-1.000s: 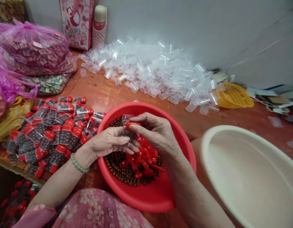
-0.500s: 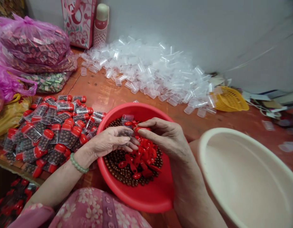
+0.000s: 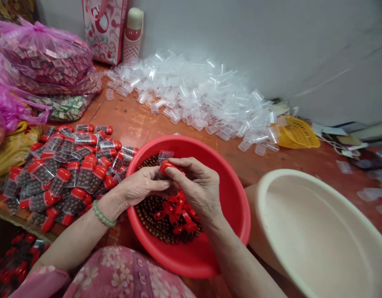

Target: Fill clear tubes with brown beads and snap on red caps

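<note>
Over the red basin [image 3: 237,215], my hands meet at a small bead container. My left hand [image 3: 143,185], with a green bead bracelet [image 3: 102,215] at the wrist, is closed round its clear body, now mostly hidden by the fingers. My right hand [image 3: 199,186] pinches a red cap [image 3: 167,166] between thumb and fingers, against the container's end. Whether the cap is fully on I cannot tell. Below lie strings of brown beads [image 3: 150,221] and a heap of loose red caps [image 3: 186,217]. A clear empty container [image 3: 165,155] rests in the basin behind my fingers.
Capped bead containers [image 3: 70,174] are heaped at left, beside pink plastic bags [image 3: 45,54]. Clear empty containers [image 3: 197,95] form a pile along the wall, near a yellow basket [image 3: 298,132]. A cream basin [image 3: 318,231] stands at right; a flask [image 3: 132,35] is at the back.
My right hand has moved left with the red cap, bringing it against the container in my left hand. My left fingers have curled in round the container.
</note>
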The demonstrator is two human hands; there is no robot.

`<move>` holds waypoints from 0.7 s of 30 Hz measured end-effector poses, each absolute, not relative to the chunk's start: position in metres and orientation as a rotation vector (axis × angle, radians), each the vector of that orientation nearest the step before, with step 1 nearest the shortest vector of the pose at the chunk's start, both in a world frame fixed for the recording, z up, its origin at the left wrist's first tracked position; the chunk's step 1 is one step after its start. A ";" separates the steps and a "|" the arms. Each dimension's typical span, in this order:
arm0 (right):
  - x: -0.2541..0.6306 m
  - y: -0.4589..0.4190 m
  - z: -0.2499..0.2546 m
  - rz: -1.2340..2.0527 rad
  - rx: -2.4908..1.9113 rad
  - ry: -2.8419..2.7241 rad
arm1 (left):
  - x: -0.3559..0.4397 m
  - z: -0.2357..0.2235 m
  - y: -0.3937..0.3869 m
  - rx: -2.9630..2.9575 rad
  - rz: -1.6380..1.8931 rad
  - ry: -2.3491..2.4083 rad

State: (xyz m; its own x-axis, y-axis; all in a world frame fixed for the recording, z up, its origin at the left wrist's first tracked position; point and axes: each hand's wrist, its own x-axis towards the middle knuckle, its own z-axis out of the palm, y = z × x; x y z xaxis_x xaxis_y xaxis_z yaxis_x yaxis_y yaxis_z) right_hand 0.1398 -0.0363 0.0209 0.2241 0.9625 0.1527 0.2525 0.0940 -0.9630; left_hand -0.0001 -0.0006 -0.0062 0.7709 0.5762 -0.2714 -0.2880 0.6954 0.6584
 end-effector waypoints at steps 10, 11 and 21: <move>0.133 -0.035 0.017 0.785 -1.395 -1.179 | -0.002 -0.003 -0.002 0.738 0.559 0.484; 0.134 -0.035 0.017 0.797 -1.398 -1.194 | -0.002 -0.003 -0.002 0.747 0.560 0.485; 0.142 -0.038 0.008 0.559 -1.374 -1.543 | -0.002 -0.003 -0.003 0.679 0.556 0.468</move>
